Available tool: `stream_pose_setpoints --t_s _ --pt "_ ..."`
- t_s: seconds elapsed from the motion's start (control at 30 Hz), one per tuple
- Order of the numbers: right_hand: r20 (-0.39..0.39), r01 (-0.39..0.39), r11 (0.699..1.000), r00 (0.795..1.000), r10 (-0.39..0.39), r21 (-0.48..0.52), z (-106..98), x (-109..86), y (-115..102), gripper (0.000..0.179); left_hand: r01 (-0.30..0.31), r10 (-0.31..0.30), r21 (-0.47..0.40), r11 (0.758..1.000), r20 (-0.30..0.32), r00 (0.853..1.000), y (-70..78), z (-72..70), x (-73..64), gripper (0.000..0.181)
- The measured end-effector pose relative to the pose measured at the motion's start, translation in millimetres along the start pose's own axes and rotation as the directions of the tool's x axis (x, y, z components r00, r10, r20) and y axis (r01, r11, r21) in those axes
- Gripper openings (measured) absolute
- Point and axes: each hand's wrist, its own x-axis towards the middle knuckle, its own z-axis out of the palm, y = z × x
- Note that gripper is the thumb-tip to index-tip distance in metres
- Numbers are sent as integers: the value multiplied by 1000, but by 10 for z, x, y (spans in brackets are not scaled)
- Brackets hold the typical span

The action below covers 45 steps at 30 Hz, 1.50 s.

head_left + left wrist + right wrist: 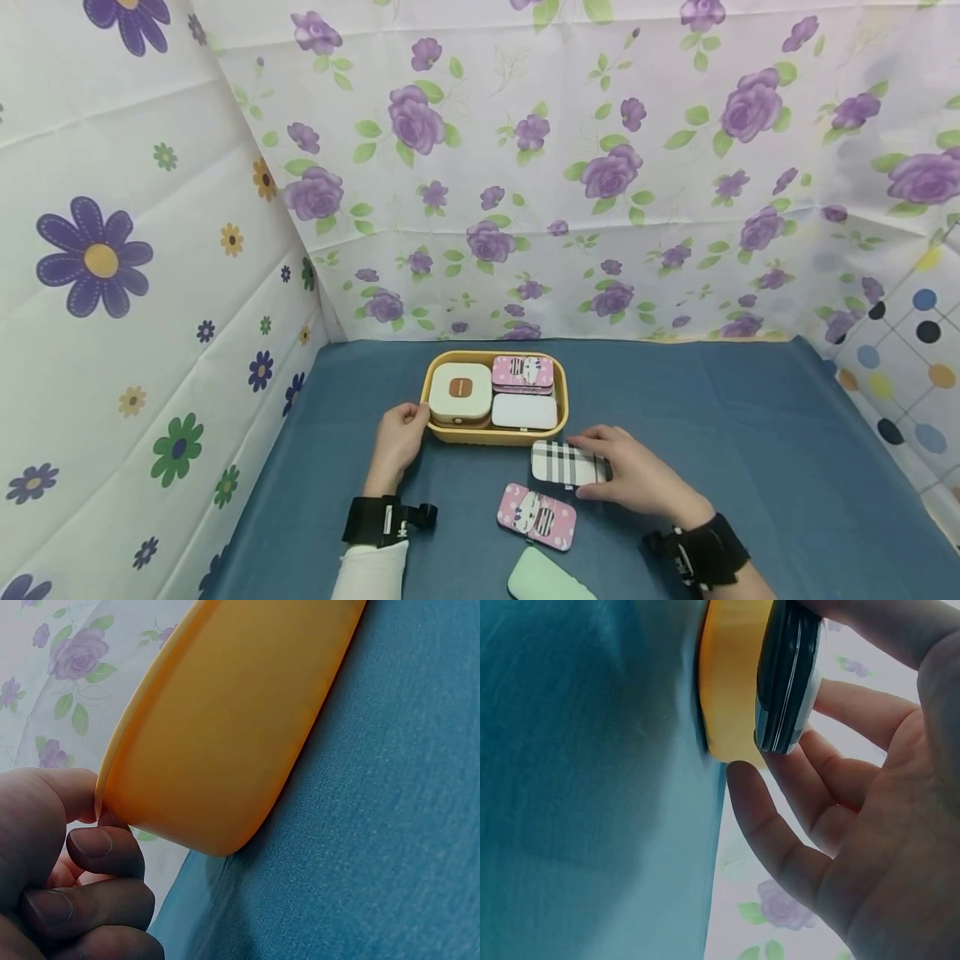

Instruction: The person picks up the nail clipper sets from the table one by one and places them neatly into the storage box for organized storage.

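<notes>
A yellow plastic bin stands at the back of the table. At its left end my left hand pinches the rim between thumb and forefinger, the other fingers curled below in the left wrist view. My right hand grips a black-and-white plaid case by its right end, just in front of the bin. In the right wrist view the case shows its dark side edge, raised off the cloth. Inside the bin lie a cream square case, pink cartoon cases and a white case.
A pink cartoon case lies on the blue cloth in front of the plaid one. Nearer the front edge is a mint-green case, partly cut off. Flower-printed sheets close off the back and left.
</notes>
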Motion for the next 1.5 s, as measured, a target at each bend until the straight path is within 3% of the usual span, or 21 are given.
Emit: stream_pose_setpoints --t_s 0.4,0.93,1.5 --pt "9 32 999 999 -32 6 -84 -29 -48 73 -5 5 5 1000 1 1000 -9 -7 7 36" --pt "-111 101 994 989 -97 35 -135 73 -172 76 -4 4 3 1000 -2 1000 11 -12 7 35" --pt "-170 100 995 980 -99 -6 -182 424 -289 73 7 -7 2 1000 2 1000 6 -12 15 34"
